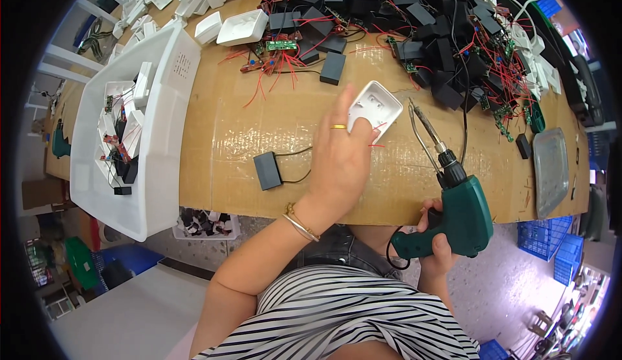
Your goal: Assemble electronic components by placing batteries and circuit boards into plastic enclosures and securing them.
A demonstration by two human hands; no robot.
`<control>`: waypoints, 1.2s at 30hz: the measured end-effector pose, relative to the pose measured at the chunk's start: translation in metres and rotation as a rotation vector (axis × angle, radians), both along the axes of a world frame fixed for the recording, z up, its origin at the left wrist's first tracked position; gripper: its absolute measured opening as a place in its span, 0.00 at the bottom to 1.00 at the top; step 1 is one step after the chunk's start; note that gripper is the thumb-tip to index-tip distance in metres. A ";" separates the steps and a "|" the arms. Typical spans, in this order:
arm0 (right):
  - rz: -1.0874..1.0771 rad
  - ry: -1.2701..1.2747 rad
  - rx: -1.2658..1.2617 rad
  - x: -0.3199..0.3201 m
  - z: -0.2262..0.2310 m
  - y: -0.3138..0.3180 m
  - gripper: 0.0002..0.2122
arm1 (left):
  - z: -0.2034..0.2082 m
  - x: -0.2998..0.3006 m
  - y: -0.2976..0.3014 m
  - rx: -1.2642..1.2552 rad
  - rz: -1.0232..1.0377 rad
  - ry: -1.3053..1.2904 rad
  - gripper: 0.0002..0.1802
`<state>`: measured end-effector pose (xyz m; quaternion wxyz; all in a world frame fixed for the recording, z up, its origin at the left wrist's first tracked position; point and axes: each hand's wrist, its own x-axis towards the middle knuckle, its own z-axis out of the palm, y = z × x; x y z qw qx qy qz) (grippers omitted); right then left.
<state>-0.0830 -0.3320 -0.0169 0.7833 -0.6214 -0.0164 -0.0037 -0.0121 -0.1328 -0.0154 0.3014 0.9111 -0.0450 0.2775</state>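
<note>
My left hand (343, 146) is closed on a small white plastic housing (377, 108), tilted so its hollow inside shows. Short red wire ends stick out by the thumb. From under that hand, two dark leads run to a black rectangular block (267, 171) lying on the cardboard; where they end is hidden. My right hand (437, 237) grips the handle of a green soldering gun (468, 214) at the table's front edge. Its metal tip points up and away, close to the housing's right side but apart from it. A thin feed tube runs alongside the tip.
A white plastic bin (155, 139) with housings and wired boards stands at the left. Black blocks (447, 68) with red wires and circuit boards heap along the back. White housings (243, 28) lie at back left. A clear tray (551, 172) sits at the right edge.
</note>
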 end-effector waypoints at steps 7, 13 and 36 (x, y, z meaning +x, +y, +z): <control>0.007 -0.019 0.110 0.000 -0.007 -0.007 0.31 | 0.010 -0.005 0.002 0.326 -0.241 -0.111 0.06; -0.036 -0.035 0.115 -0.005 -0.007 -0.007 0.30 | 0.005 -0.004 -0.016 0.105 0.062 -0.070 0.09; -0.049 -0.031 0.044 -0.021 -0.005 -0.012 0.31 | -0.009 -0.012 -0.006 0.034 -0.056 0.007 0.08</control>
